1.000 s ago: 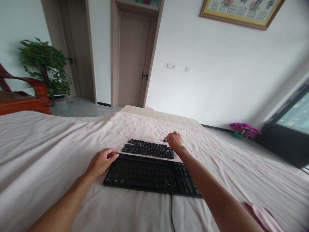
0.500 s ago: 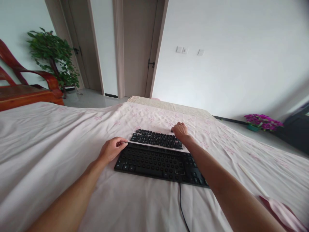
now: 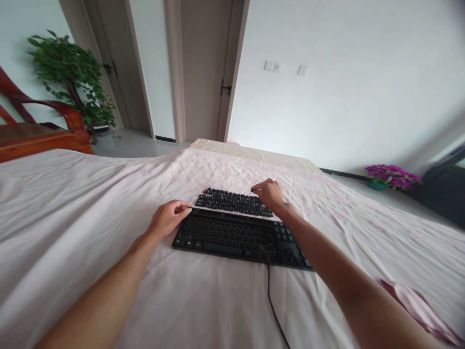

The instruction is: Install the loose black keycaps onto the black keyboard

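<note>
A black keyboard [image 3: 221,237] lies on the pink flowered sheet, most of its main keys off and the bare key posts showing. My left hand [image 3: 169,216] is closed at its far left corner, thumb and forefinger pinched on the edge. Just beyond the keyboard, loose black keycaps [image 3: 232,201] are laid out in rows. Above the right end of these rows, my right hand [image 3: 271,195] pinches a small black keycap [image 3: 253,189] between its fingertips. My right forearm covers part of the keyboard's right end.
A black cable [image 3: 272,308] runs from the keyboard toward me over the sheet [image 3: 203,300]. To the right lie a thin white stick [image 3: 374,257] and a pink cloth [image 3: 417,305]. Farther off are a wooden chair [image 3: 69,111], a leafy plant [image 3: 69,72] and purple flowers [image 3: 392,175].
My right hand has moved slightly left over the keycap rows with the keycap in its fingers. My left hand stays at the keyboard's corner. The whole view has shifted slightly.
</note>
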A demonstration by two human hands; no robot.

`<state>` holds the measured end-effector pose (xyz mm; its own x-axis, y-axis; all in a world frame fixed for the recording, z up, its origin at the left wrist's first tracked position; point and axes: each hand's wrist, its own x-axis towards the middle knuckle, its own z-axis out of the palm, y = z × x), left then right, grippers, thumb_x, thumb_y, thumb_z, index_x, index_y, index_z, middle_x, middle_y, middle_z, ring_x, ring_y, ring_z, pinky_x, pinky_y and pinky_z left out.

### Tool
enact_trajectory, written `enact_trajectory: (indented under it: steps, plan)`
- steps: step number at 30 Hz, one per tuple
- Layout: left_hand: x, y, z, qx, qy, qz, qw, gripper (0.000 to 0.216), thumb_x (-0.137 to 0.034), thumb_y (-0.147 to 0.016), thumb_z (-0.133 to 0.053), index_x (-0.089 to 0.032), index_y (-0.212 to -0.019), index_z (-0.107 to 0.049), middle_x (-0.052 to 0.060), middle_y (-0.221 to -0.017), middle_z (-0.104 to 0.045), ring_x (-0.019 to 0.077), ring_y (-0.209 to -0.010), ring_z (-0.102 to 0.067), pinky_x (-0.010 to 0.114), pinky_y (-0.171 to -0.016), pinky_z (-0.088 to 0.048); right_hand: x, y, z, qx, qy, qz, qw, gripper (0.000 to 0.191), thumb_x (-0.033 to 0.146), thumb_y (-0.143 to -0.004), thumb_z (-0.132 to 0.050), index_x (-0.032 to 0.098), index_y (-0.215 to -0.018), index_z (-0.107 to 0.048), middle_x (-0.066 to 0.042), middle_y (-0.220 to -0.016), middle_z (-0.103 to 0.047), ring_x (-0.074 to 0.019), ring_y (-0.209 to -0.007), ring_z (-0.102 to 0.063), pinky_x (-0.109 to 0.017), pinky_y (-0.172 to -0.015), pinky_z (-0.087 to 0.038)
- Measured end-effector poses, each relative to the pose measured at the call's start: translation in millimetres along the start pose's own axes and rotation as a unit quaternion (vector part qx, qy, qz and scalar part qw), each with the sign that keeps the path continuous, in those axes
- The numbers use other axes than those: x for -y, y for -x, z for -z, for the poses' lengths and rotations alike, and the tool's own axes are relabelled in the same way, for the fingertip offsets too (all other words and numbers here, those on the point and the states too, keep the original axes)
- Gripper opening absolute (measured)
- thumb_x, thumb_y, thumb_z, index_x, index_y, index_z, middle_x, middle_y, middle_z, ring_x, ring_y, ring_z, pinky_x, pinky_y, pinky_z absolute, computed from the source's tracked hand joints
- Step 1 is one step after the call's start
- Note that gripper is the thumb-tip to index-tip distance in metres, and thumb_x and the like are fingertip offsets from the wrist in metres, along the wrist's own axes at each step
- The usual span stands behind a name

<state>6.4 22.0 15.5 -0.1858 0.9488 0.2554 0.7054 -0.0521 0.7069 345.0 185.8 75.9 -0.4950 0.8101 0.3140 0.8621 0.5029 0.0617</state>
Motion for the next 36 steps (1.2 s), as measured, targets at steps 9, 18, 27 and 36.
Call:
enact_trajectory:
  steps: [9,18,27,36]
  plan:
    - [5,-1,-1,-0.004,-0.004,-0.003,1.000,0.034,-0.050,-0.076,-0.056,-0.026,-0.095,-0.071,-0.001,-0.082,-0.071,0.0165,-0.074,-0.064,0.025,-0.069,-0.046,45,134,42,-0.009,-0.303,0.019,0.953,0.015,0.024,-0.078,-0.069,0.028,-0.090,-0.076,-0.001,-0.083,-0.073,-0.0192,-0.085,-0.062,-0.033,-0.081,-0.047]
    - [11,-3,-4,0.006,-0.001,-0.009,1.000,0.035,-0.049,-0.077,-0.056,-0.025,-0.098,-0.071,0.000,-0.084,-0.072,0.0177,-0.077,-0.065,0.025,-0.070,-0.047,67,177,52,-0.002,-0.217,0.060,0.974,0.016,0.023,-0.079,-0.071,0.032,-0.092,-0.075,0.003,-0.086,-0.073,-0.0185,-0.086,-0.058,-0.034,-0.080,-0.042]
    - [5,-1,-1,0.005,-0.003,-0.006,1.000,0.037,-0.051,-0.076,-0.055,-0.025,-0.097,-0.071,0.001,-0.084,-0.072,0.0181,-0.077,-0.065,0.025,-0.070,-0.047,73,177,52,-0.015,-0.170,0.092,0.981,0.014,0.024,-0.087,-0.062,0.031,-0.090,-0.074,0.002,-0.086,-0.073,-0.0176,-0.083,-0.056,-0.034,-0.077,-0.038]
    - [8,-1,-2,0.007,-0.006,-0.010,1.000,0.036,-0.050,-0.077,-0.056,-0.025,-0.098,-0.071,0.000,-0.084,-0.072,0.0171,-0.076,-0.065,0.024,-0.070,-0.046,79,180,56,-0.008,-0.134,0.110,0.985,0.019,0.023,-0.091,-0.056,0.029,-0.087,-0.074,0.000,-0.080,-0.072,-0.0175,-0.082,-0.054,-0.032,-0.076,-0.035]
